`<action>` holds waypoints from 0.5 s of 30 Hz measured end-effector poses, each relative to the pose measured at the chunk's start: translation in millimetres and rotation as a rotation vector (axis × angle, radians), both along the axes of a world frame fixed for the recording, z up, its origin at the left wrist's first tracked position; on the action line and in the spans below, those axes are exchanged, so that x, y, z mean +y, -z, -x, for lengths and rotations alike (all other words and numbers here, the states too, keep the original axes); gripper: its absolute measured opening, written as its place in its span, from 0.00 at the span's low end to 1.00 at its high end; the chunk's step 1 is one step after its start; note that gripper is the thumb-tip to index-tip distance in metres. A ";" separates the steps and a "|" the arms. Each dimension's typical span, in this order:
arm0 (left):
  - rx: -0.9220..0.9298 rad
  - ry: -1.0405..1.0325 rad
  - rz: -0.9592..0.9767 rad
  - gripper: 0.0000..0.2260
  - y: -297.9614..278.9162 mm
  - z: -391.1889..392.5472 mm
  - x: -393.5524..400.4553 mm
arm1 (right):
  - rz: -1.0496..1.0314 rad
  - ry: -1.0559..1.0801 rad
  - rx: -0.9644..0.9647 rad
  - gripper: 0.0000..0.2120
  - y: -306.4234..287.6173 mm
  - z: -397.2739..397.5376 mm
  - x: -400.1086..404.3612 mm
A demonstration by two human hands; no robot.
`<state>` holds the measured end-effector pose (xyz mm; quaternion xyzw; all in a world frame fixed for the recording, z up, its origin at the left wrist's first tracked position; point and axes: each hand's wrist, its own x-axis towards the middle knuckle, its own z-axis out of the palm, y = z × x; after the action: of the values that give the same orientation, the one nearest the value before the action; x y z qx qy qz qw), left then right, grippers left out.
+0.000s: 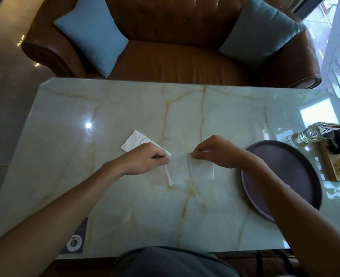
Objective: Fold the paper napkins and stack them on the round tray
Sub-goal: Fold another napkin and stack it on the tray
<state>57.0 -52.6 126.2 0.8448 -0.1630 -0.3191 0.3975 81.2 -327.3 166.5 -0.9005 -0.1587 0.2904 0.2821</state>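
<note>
The round tray (pixel 297 176), dark and flat, sat on the marble table (pixel 125 206) to my right with nothing stacked on it that I could see, so I judged the task barely begun. One thin paper napkin (pixel 182 172) was in my hands, spread in the middle of the table, its lower part lying flat and creased into panels, its top edge lifted. A second napkin (pixel 137 141) lay just beyond my left hand (pixel 147 161), partly hidden by it; whether it was already folded I could not tell.

Both my forearms reached in from the near edge of the table. My left hand pinched the top edge of the napkin at its left end, fingers curled. My right hand (pixel 215 151) pinched the same edge nearer the middle, thumb and fingertips closed on the paper. The tray lay just beside my right wrist.
</note>
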 end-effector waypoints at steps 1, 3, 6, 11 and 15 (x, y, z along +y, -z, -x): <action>0.013 -0.008 -0.009 0.17 1.9 1.0 4.5 | -0.011 0.034 0.009 0.10 -1.0 -1.1 -3.0; 0.061 -0.057 0.023 0.13 4.1 2.6 13.4 | -0.013 0.083 0.026 0.08 -2.3 -2.7 -9.1; 0.133 -0.116 0.087 0.10 4.7 6.0 20.1 | -0.022 0.122 0.039 0.07 -0.8 -4.0 -15.7; 0.096 -0.008 -0.219 0.18 10.0 6.7 45.9 | 0.081 0.041 -0.042 0.07 -1.5 -1.6 -12.0; -0.041 0.032 -0.288 0.46 1.0 5.3 15.5 | 0.154 -0.118 -0.084 0.09 -6.7 11.7 6.3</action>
<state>51.7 -37.0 125.2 0.8967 -0.1371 -0.3281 0.2637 69.5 -321.0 173.2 -0.9200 -0.2001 0.2800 0.1875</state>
